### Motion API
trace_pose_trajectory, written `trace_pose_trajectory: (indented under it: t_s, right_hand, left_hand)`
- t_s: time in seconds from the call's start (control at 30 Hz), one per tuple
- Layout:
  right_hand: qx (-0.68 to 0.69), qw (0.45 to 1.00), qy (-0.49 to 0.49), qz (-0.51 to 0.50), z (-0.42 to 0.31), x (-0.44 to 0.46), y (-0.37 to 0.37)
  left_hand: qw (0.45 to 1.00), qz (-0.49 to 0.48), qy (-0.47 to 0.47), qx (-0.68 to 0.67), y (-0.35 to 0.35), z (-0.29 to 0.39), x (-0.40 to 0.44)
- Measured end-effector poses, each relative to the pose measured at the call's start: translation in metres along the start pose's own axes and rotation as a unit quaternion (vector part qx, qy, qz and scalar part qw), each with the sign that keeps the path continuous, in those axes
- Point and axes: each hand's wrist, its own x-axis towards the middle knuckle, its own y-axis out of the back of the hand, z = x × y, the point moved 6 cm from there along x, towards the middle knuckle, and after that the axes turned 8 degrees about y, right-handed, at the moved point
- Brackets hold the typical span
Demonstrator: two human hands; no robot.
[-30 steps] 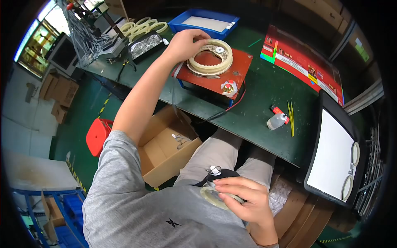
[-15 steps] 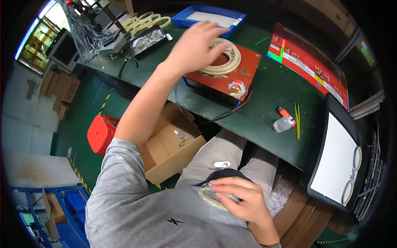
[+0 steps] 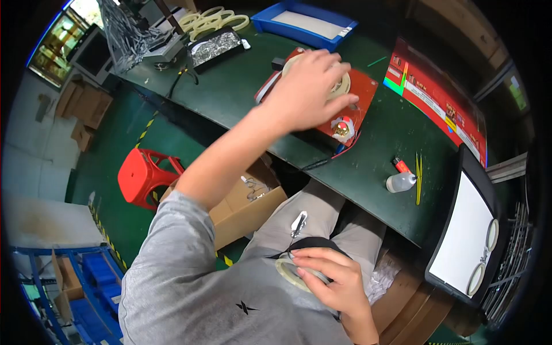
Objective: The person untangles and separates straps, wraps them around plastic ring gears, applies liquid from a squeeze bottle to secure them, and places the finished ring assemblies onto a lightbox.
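My left hand [image 3: 307,92] reaches over a red plate [image 3: 363,92] on the bench, its fingers apart and thumb stretched out. Under it lies a thick cream ring [image 3: 343,86], partly covered by the hand; I cannot tell whether the fingers touch it. Close to my belly, my right hand [image 3: 336,276] grips a thinner pale ring [image 3: 286,275] between thumb and fingers. A thin dark lead with a white end piece [image 3: 299,220] lies over my thigh near this ring. On the plate's near corner sits a gold dome [image 3: 342,127] in white material.
Pale rings [image 3: 213,22], a foil-lined black tray [image 3: 215,49] and a blue tray [image 3: 305,26] stand at the back. Rightward are a bottle [image 3: 401,182], yellow tweezers [image 3: 419,179] and a white panel [image 3: 464,224] with two rings. A cardboard box [image 3: 247,213] and red stool [image 3: 141,175] stand below.
My left hand has come down and right over the ring on the red plate. The white end piece on my thigh has swung more upright. My right hand keeps its hold.
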Motion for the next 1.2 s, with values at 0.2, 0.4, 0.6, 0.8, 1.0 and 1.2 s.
trace_pose_trajectory:
  t_s: [0.2, 0.4, 0.6, 0.8, 1.0, 1.2]
  right_hand:
    - [-0.013, 0.999, -0.007, 0.038, 0.002, 0.003, 0.017]
    - [-0.026, 0.999, 0.038, 0.022, -0.003, 0.013, 0.018]
    - [-0.034, 0.994, 0.095, 0.035, -0.034, 0.026, 0.036]
    - [0.0, 0.991, 0.115, 0.061, -0.058, 0.022, 0.054]
    - [-0.094, 0.983, 0.108, 0.115, -0.06, 0.013, 0.087]
    - [0.015, 0.969, 0.126, 0.21, -0.025, -0.011, 0.106]
  left_hand:
    - [0.996, -0.03, -0.005, -0.081, 0.01, 0.063, -0.072]
    - [0.996, -0.065, 0.051, -0.041, 0.004, 0.073, -0.083]
    - [0.99, -0.092, 0.059, -0.087, 0.015, 0.075, -0.077]
    - [0.885, -0.127, 0.125, -0.429, 0.031, 0.09, -0.092]
    - [0.59, -0.39, 0.096, -0.7, 0.022, 0.12, -0.131]
    - [0.741, -0.261, 0.211, -0.582, 0.012, 0.121, -0.133]
